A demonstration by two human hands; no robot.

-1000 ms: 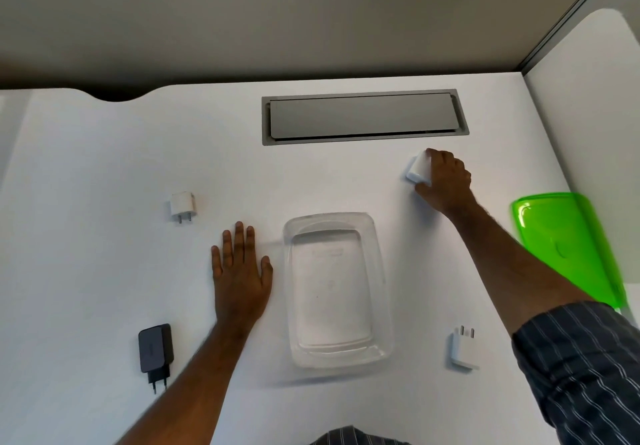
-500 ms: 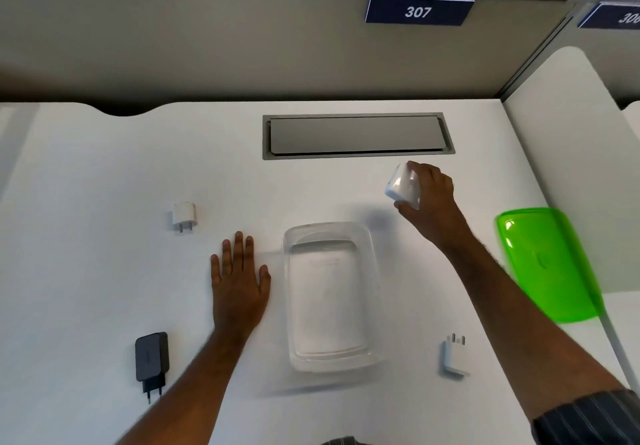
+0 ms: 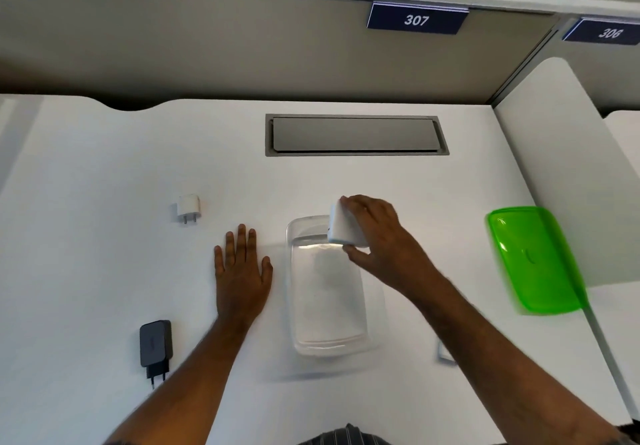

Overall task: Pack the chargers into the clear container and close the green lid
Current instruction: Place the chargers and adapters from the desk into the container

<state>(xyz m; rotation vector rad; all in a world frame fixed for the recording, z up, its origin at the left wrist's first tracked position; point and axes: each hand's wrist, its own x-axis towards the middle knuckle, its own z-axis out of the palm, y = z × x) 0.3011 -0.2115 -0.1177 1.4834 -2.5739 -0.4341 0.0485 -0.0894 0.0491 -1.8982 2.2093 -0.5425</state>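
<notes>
The clear container [image 3: 329,334] lies open in the middle of the white desk. My right hand [image 3: 377,237] grips a white charger [image 3: 341,228] over the container's far end. Flat on the desk just left of the container rests my left hand [image 3: 242,268], fingers straight. A small white charger [image 3: 188,207] lies further left and back. A black charger [image 3: 156,346] sits near the front left. Another white charger [image 3: 445,353] is mostly hidden behind my right forearm. The green lid [image 3: 535,259] lies at the right side of the desk.
A grey cable hatch [image 3: 356,135] is set into the desk behind the container. A beige partition wall with a sign reading 307 closes the back. A white side panel [image 3: 554,167] bounds the desk on the right, next to the lid.
My right hand lifted the white charger from the desk near the hatch and carried it left and toward me, over the container's far end. My left hand stayed put.
</notes>
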